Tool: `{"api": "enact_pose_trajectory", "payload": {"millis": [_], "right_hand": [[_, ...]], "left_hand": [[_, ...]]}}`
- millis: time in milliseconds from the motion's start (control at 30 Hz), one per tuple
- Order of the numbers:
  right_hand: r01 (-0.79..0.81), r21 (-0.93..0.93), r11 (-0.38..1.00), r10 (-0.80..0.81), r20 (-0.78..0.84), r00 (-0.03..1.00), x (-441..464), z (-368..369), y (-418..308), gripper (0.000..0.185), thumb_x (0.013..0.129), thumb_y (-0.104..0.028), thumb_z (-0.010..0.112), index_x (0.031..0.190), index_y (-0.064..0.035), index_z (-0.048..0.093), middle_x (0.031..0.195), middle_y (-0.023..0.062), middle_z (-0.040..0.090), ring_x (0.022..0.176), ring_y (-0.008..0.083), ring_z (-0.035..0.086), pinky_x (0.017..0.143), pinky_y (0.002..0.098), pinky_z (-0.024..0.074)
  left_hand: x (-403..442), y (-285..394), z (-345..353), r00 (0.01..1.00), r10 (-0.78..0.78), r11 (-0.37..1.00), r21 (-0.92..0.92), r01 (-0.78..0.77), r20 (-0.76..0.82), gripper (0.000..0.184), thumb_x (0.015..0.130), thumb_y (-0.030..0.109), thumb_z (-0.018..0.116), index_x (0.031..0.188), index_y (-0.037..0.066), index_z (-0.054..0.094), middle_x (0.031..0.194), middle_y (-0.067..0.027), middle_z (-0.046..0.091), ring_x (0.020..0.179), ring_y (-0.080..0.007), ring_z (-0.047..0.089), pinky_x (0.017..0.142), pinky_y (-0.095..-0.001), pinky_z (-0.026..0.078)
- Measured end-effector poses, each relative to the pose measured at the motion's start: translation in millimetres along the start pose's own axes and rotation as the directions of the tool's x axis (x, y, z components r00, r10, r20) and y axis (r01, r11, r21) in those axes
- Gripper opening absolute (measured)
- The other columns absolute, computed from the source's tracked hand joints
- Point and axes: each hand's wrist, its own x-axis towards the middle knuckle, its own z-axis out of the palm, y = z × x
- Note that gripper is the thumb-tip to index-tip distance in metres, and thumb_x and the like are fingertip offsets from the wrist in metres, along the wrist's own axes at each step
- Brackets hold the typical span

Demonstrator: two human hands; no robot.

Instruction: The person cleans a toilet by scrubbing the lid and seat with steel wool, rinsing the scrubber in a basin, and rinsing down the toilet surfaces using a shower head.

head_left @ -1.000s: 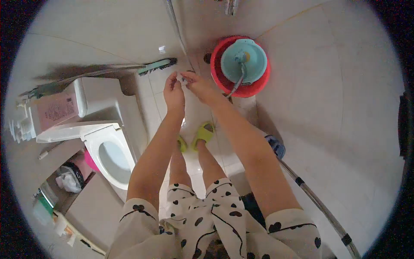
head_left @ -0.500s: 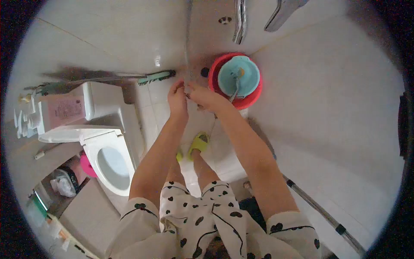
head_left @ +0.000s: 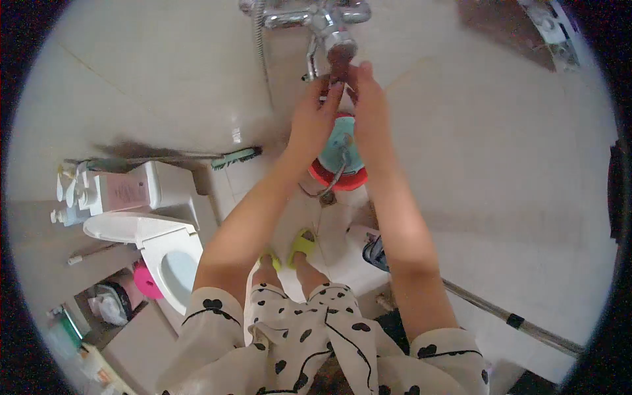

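By the glossy, tubular chrome tap point(head_left: 326, 21), left hand point(head_left: 315, 117), right hand point(head_left: 371, 108), grip of both unclear

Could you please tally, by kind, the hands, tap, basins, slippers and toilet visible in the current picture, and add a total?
Hands: 2 (left hand, right hand)
Tap: 1
Basins: 2 (red basin, blue basin)
Yellow-green slippers: 2
Toilet: 1
Total: 8

No writing can be read; the print point(head_left: 128, 189) on the pink container point(head_left: 120, 195) is blurred.
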Motion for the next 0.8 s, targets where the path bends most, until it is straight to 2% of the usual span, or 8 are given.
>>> {"api": "enact_pose_trajectory", "payload": {"millis": [100, 200, 233, 300, 433, 533, 600, 800], "right_hand": [[-0.080, -0.062, 0.995, 0.084, 0.077, 0.993, 2.0, 2.8, -17.8, 0.037, 0.088, -0.030, 0.051, 0.106, 0.0011, 0.059, 0.100, 0.0117, 0.063, 0.091, 0.0201, 0.058, 0.081, 0.0306, 0.0435], [-0.041, -0.060, 0.997, 0.050, 0.162, 0.985, 12.5, 4.6, -9.4, 0.032, 0.086, -0.029, 0.057, 0.099, 0.0003, 0.060, 0.090, 0.0065, 0.064, 0.082, 0.0132, 0.057, 0.074, 0.0264, 0.0450], [-0.012, -0.045, 0.999, 0.020, 0.185, 0.982, 15.3, 5.2, -4.6, 0.030, 0.086, -0.029, 0.058, 0.096, 0.0000, 0.060, 0.087, 0.0044, 0.064, 0.079, 0.0100, 0.057, 0.071, 0.0245, 0.0452], [-0.021, 0.026, 0.999, 0.015, 0.196, 0.981, 11.6, 4.6, -4.9, 0.029, 0.086, -0.028, 0.058, 0.095, 0.0003, 0.060, 0.085, 0.0050, 0.063, 0.078, 0.0106, 0.057, 0.068, 0.0247, 0.0460], [-0.062, 0.206, 0.977, 0.025, 0.178, 0.984, 7.5, 12.3, -3.1, 0.028, 0.086, -0.026, 0.058, 0.094, 0.0005, 0.060, 0.083, 0.0067, 0.063, 0.077, 0.0114, 0.058, 0.066, 0.0247, 0.0467], [-0.079, 0.181, 0.980, 0.055, 0.135, 0.989, 0.8, 14.7, -15.0, 0.022, 0.085, -0.020, 0.056, 0.094, 0.0003, 0.060, 0.081, 0.0094, 0.065, 0.073, 0.0175, 0.061, 0.069, 0.0283, 0.0474], [-0.088, 0.195, 0.977, 0.061, 0.144, 0.988, 0.8, 15.5, -12.9, 0.025, 0.086, -0.023, 0.057, 0.094, 0.0008, 0.059, 0.082, 0.0083, 0.064, 0.073, 0.0139, 0.059, 0.067, 0.0259, 0.0471], [-0.087, 0.196, 0.977, 0.060, 0.140, 0.988, -1.7, 15.9, -13.1, 0.026, 0.087, -0.024, 0.056, 0.093, 0.0008, 0.059, 0.082, 0.0082, 0.064, 0.071, 0.0127, 0.058, 0.065, 0.0256, 0.0469]], "left_hand": [[10.6, -1.8, 5.6, 0.989, 0.145, 0.989, 0.041, -0.145, 0.009, 0.029, 0.091, 0.023, 0.045, 0.104, -0.002, 0.054, 0.086, -0.0169, 0.061, 0.077, -0.0233, 0.058, 0.067, -0.0345, 0.045], [12.6, 1.9, 6.1, 0.997, -0.051, 0.998, 0.048, 0.048, 0.052, 0.030, 0.092, 0.024, 0.043, 0.100, -0.003, 0.053, 0.079, -0.0151, 0.060, 0.071, -0.0215, 0.057, 0.062, -0.0352, 0.043], [11.9, 0.7, 6.7, 0.999, -0.028, 0.999, 0.024, 0.027, 0.045, 0.031, 0.092, 0.025, 0.042, 0.099, -0.003, 0.053, 0.077, -0.0144, 0.060, 0.069, -0.0210, 0.056, 0.061, -0.0351, 0.043], [9.1, 3.0, 7.2, 0.999, 0.018, 1.000, -0.025, -0.017, 0.026, 0.032, 0.093, 0.026, 0.041, 0.098, -0.004, 0.052, 0.074, -0.0130, 0.059, 0.066, -0.0200, 0.055, 0.058, -0.0347, 0.043], [0.1, 18.6, 1.3, 0.999, -0.038, 0.999, -0.020, 0.039, 0.027, 0.034, 0.093, 0.026, 0.040, 0.092, -0.005, 0.054, 0.068, -0.0104, 0.057, 0.060, -0.0170, 0.052, 0.054, -0.0320, 0.041], [4.1, 6.1, 1.6, 1.000, -0.014, 0.999, -0.045, 0.014, 0.001, 0.035, 0.093, 0.026, 0.041, 0.087, -0.005, 0.055, 0.065, -0.0098, 0.056, 0.058, -0.0153, 0.050, 0.052, -0.0308, 0.040], [5.2, 1.8, 2.7, 0.999, -0.026, 0.994, -0.104, 0.024, -0.019, 0.036, 0.093, 0.026, 0.041, 0.085, -0.005, 0.055, 0.063, -0.0100, 0.056, 0.057, -0.0144, 0.050, 0.052, -0.0306, 0.039], [-6.6, 24.7, 2.1, 0.997, -0.037, 0.999, 0.017, 0.038, -0.064, 0.034, 0.093, 0.025, 0.043, 0.094, -0.006, 0.056, 0.066, -0.0090, 0.057, 0.059, -0.0122, 0.049, 0.053, -0.0302, 0.040]]}}
